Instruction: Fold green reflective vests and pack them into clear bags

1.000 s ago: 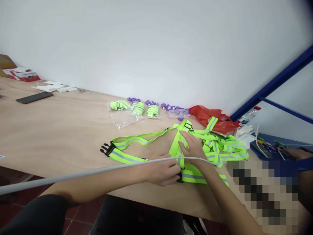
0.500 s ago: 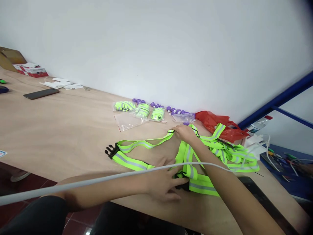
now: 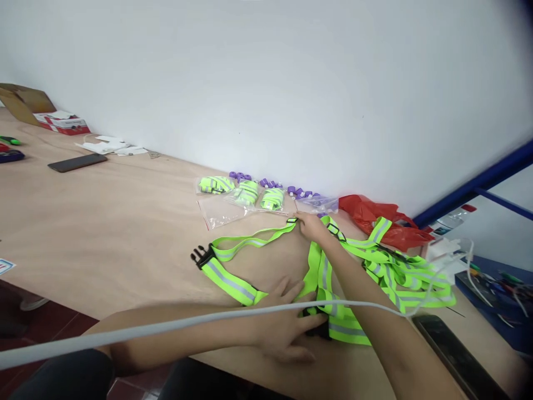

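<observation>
Neon green straps with grey stripes [image 3: 231,286] lie spread on the table, with a black prong buckle [image 3: 202,256] at their left end. My left hand [image 3: 281,322] rests on the lower straps with its fingers apart, beside a dark buckle partly under the fingers. Farther back, my right hand [image 3: 310,225] pinches the strap near a small black slider [image 3: 292,220]. A tangled heap of the same straps [image 3: 400,272] lies right of my right forearm. A white cable [image 3: 200,322] crosses in front of both arms.
Bagged strap rolls [image 3: 247,193] and purple pieces [image 3: 300,193] line the wall. A red plastic bag [image 3: 375,219] and a bottle [image 3: 452,219] are at right. One dark phone [image 3: 78,162] lies left, a dark device [image 3: 449,350] at lower right. Boxes stand far left.
The view has shifted slightly, so most things appear a little farther right and lower. Both hands keep nearly the same places on the straps.
</observation>
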`<state>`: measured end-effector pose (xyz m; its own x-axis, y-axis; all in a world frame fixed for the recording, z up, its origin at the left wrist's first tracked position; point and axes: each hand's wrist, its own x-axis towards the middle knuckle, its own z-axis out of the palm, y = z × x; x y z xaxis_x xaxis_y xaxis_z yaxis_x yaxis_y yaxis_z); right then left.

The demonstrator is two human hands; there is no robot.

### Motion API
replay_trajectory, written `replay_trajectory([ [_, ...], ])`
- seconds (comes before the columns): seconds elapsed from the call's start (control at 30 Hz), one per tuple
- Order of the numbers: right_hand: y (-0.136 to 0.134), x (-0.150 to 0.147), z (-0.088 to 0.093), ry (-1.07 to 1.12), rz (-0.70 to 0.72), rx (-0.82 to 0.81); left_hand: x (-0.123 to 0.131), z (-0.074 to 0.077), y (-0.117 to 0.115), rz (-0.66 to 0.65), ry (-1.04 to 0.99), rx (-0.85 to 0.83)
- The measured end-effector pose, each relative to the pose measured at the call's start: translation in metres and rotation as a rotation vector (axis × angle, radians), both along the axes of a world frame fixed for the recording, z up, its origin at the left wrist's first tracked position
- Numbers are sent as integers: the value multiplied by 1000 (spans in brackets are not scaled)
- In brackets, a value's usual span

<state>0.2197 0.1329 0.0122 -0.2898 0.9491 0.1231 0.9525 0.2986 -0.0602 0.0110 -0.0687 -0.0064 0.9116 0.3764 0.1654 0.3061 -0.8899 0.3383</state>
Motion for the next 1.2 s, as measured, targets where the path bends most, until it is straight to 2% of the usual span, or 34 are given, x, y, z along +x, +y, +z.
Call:
replay_trajectory([
  [0.1, -23, 8, 4, 57, 45, 26, 1, -1, 1, 5, -6, 16],
  [0.3, -97, 54, 6, 327, 26, 148, 4, -1, 3, 3, 0, 12],
  [0.43, -126, 79, -3, 277, -183, 73, 7, -1, 1, 8, -37, -34],
  [0.53, -121, 88, -8, 233, -329, 19, 9, -1, 1, 27, -59, -41],
  [0.73, -82, 86, -5, 142, -434, 11, 11, 3, 3, 36, -50, -24],
  [0.97, -49, 76, 1, -4, -349, 25, 10, 1, 6, 38, -77, -24],
  [1.2, -30, 79, 4, -119, -275, -12, 10, -1, 8, 57, -105, -57],
])
